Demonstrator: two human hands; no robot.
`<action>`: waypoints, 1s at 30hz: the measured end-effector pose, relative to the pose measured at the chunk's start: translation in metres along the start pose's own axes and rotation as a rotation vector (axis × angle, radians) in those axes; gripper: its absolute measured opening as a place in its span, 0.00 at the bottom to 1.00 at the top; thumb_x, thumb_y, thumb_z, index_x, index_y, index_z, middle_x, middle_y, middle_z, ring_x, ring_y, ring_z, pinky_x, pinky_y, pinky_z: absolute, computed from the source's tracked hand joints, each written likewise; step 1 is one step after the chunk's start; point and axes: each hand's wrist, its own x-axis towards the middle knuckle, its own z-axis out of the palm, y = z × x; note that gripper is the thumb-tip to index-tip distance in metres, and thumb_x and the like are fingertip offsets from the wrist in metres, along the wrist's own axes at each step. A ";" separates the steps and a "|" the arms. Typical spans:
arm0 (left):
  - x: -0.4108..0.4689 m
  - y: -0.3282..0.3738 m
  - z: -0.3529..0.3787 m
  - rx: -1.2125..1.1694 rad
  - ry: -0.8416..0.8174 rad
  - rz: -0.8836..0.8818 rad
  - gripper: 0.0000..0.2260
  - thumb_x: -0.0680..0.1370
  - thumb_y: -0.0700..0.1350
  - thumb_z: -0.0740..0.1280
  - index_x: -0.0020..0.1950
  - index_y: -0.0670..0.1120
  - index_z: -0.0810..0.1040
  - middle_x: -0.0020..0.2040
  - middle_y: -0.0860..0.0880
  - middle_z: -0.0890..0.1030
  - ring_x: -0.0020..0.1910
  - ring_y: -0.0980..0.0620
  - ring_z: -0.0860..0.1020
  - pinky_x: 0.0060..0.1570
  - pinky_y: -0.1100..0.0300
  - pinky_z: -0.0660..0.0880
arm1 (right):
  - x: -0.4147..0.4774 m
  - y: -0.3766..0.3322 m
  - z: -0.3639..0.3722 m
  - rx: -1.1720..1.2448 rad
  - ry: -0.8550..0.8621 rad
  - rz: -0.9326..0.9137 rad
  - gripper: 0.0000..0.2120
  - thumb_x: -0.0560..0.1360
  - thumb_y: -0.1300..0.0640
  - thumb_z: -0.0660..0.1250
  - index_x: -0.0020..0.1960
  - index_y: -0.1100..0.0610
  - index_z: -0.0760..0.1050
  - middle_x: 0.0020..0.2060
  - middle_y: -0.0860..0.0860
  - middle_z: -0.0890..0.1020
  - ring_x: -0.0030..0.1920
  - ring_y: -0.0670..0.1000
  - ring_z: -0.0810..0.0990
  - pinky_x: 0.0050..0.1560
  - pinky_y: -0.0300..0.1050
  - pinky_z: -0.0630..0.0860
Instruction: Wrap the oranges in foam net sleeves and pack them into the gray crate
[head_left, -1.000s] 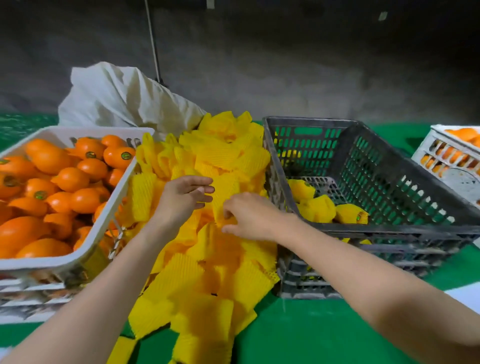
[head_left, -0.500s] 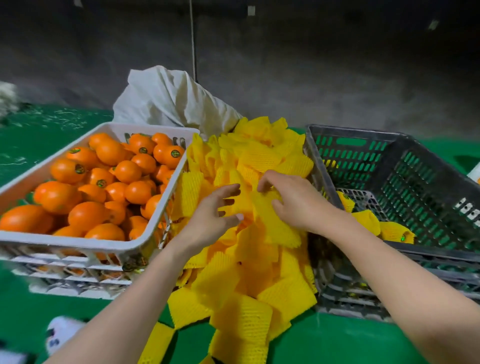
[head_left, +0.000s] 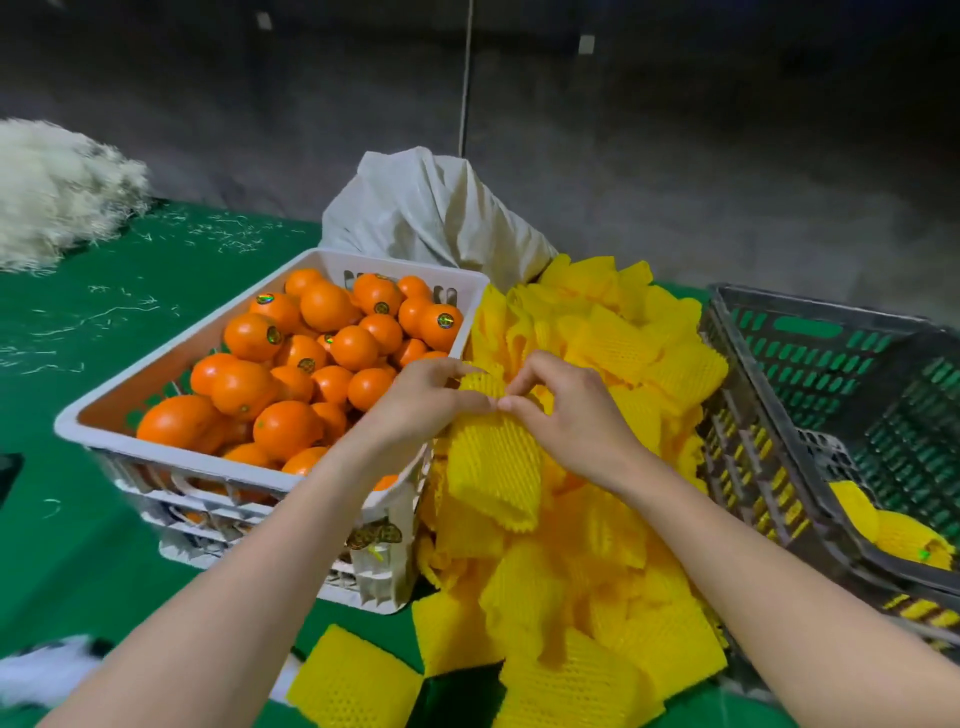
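A yellow foam net sleeve (head_left: 493, 467) hangs lifted above the pile of yellow sleeves (head_left: 587, 587) in the middle. My left hand (head_left: 421, 402) pinches its top edge from the left, and my right hand (head_left: 569, 410) pinches the same edge from the right, fingertips almost meeting. Loose oranges (head_left: 311, 374) fill the white crate (head_left: 156, 441) on the left. The gray crate (head_left: 779, 415) stands on the right, with wrapped oranges (head_left: 893, 530) on its floor.
A white sack (head_left: 431, 213) stands behind the white crate. Pale shredded fibre (head_left: 57, 192) is heaped at far left on the green table cover (head_left: 67, 519). A dark wall runs behind everything. Loose sleeves (head_left: 353, 680) lie near the front edge.
Both hands have closed on one sleeve and raised it from the pile. The view has swung left, bringing the white crate to the centre and the gray crate to the right edge.
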 end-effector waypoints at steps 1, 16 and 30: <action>0.006 -0.001 -0.012 -0.052 -0.023 -0.016 0.15 0.71 0.45 0.73 0.56 0.43 0.80 0.47 0.45 0.81 0.45 0.50 0.80 0.43 0.59 0.73 | 0.004 -0.001 0.005 0.039 -0.009 0.012 0.05 0.71 0.64 0.70 0.41 0.61 0.74 0.35 0.48 0.77 0.41 0.54 0.76 0.42 0.44 0.67; 0.093 -0.080 -0.099 1.220 0.212 -0.055 0.34 0.72 0.40 0.73 0.74 0.46 0.62 0.66 0.39 0.70 0.64 0.39 0.70 0.58 0.50 0.72 | 0.004 0.017 -0.006 0.512 -0.112 0.434 0.16 0.75 0.76 0.54 0.44 0.59 0.74 0.36 0.49 0.77 0.31 0.35 0.74 0.37 0.31 0.69; 0.005 0.006 -0.022 -0.884 -0.184 -0.133 0.28 0.64 0.40 0.72 0.63 0.46 0.72 0.60 0.40 0.77 0.51 0.41 0.79 0.44 0.52 0.78 | -0.011 -0.005 -0.026 0.879 -0.036 0.553 0.13 0.77 0.69 0.53 0.42 0.59 0.74 0.31 0.51 0.76 0.30 0.43 0.73 0.31 0.33 0.70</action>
